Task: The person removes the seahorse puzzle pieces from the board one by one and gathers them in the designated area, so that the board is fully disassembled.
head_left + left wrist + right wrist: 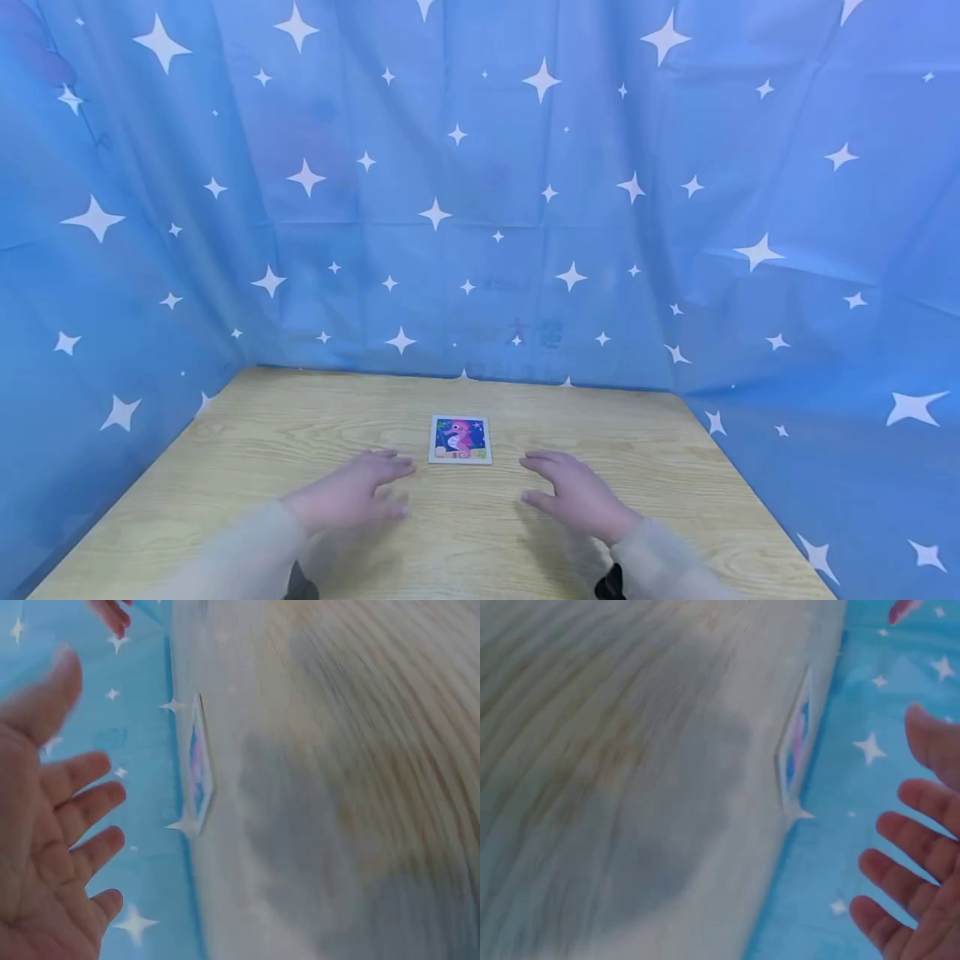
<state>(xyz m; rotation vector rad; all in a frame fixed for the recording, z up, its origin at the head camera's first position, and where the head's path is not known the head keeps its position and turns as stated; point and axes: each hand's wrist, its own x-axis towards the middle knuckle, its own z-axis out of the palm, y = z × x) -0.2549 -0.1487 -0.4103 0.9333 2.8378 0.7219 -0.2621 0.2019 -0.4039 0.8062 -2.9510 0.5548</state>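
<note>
A small square picture puzzle with a white frame lies flat on the wooden table, showing a pink seahorse on dark blue. To its left and nearer the camera, my left hand hovers above the tabletop, slightly blurred, with fingers extended and nothing held. My right hand mirrors it on the other side, thumb apart from the fingers, also holding nothing. Each wrist view shows its palm and spread fingers, with the puzzle beyond them, seen at a low slant.
The light wood table reaches back to a blue curtain with white stars, which hangs behind it and along both sides. Shadows of the hands fall on the wood.
</note>
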